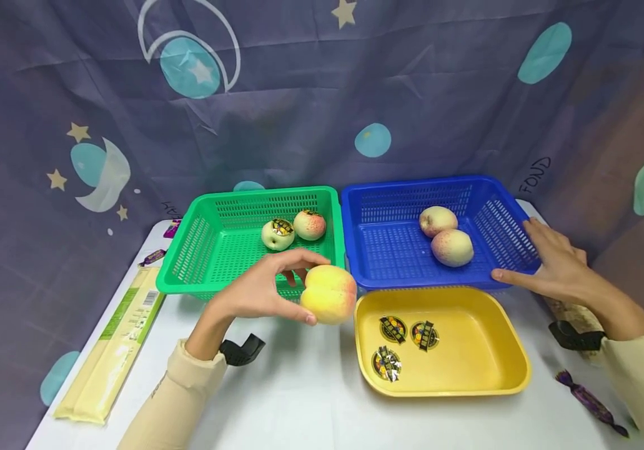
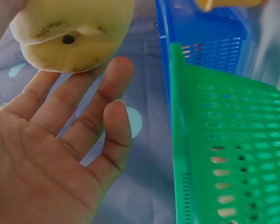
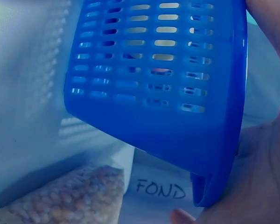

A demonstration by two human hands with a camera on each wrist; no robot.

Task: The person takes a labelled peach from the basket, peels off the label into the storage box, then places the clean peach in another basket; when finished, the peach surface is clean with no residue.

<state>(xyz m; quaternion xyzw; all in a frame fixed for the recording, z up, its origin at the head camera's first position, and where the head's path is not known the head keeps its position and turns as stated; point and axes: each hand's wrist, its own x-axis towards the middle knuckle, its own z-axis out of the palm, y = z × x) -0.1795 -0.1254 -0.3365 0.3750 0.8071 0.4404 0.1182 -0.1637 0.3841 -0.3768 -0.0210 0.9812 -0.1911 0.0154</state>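
My left hand (image 1: 268,284) holds a yellow peach (image 1: 329,295) with a reddish side, thumb below and fingers over the top, in front of the green basket (image 1: 181,289). In the left wrist view the dark stem hollow of the peach (image 2: 70,51) faces the camera. At the right side of the blue basket (image 1: 389,284), my right hand (image 1: 563,265) touches the rim with fingers and thumb spread. Two pale peaches, a nearer one (image 1: 452,248) and a farther one (image 1: 438,221), lie in the blue basket. The green basket holds two peaches bearing black stickers, one pale (image 1: 278,234), one pinkish (image 1: 310,225).
A yellow tray (image 1: 468,369) with several round black stickers (image 1: 425,336) stands before the blue basket. At the left lies a long cream packet (image 1: 116,347) near a wrapped candy (image 1: 153,257). Another candy (image 1: 591,403) and a bag of beans (image 3: 79,198) lie right.
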